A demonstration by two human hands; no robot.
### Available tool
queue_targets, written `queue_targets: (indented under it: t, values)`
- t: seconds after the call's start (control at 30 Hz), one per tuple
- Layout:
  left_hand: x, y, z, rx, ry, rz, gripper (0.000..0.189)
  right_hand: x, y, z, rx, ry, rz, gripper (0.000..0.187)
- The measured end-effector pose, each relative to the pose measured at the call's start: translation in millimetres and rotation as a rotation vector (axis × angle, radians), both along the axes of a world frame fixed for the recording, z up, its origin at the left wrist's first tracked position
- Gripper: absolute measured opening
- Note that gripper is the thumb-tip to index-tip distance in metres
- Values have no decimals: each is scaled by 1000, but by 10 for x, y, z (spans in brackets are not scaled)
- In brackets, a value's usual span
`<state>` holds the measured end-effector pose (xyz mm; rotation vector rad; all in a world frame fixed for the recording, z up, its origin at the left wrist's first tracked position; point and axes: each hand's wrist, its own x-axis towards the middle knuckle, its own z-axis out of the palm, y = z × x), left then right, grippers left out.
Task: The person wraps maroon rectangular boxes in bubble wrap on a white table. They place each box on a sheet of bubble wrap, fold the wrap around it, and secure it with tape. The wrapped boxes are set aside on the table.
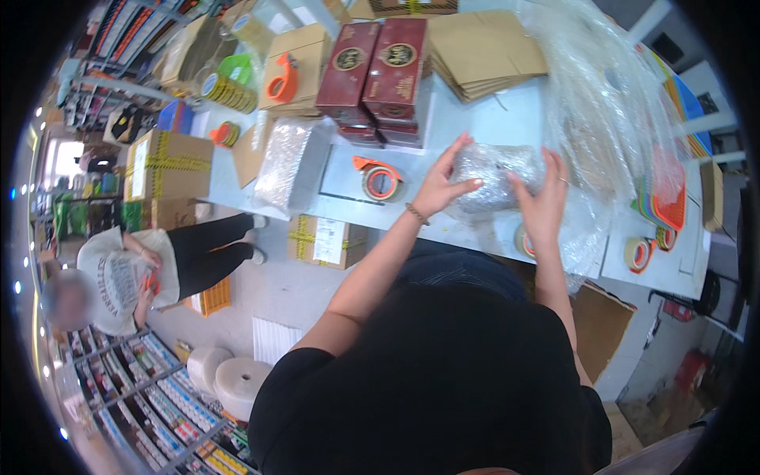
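A bubble-wrapped package lies on the pale table in front of me. My left hand holds its left side, with the thumb lying over the near part of the wrap. On the opposite side, my right hand grips the package, thumb on top and fingers along the right edge. What is inside the wrap cannot be made out. An orange tape dispenser lies left of my left hand. A tape roll sits partly hidden behind my right wrist.
Dark red printed boxes stand beyond, beside stacked flat cardboard. Loose bubble wrap heaps at the right. Another wrapped package lies left. A taped carton rests below the table edge. A person stands at the left.
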<state>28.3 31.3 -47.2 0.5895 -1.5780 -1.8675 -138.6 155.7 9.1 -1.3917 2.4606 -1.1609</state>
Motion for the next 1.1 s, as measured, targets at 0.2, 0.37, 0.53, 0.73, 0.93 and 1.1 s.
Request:
queue_targets:
  t: [0.2, 0.37, 0.53, 0.73, 0.93, 1.1]
  values:
    - [84, -72, 7, -27, -76, 16, 90, -65, -198, 60, 16, -77, 391, 75]
    - [404, 432, 279, -245, -431, 575, 42, -161, -193, 75, 15, -148, 443, 59]
    - [300, 851, 399, -341, -316, 491, 30, -101, -168, 108, 65, -82, 483, 38]
    - [145, 872, 439, -430, -330, 462, 43, -143, -158, 146, 102, -154, 511, 29]
    - [6, 817, 465, -498, -289, 473, 38, -225, -109, 116, 63, -201, 524, 23]
    - [-4, 761, 432, -354, -374, 403, 30, -203, -49, 70, 11, -205, 495, 19]
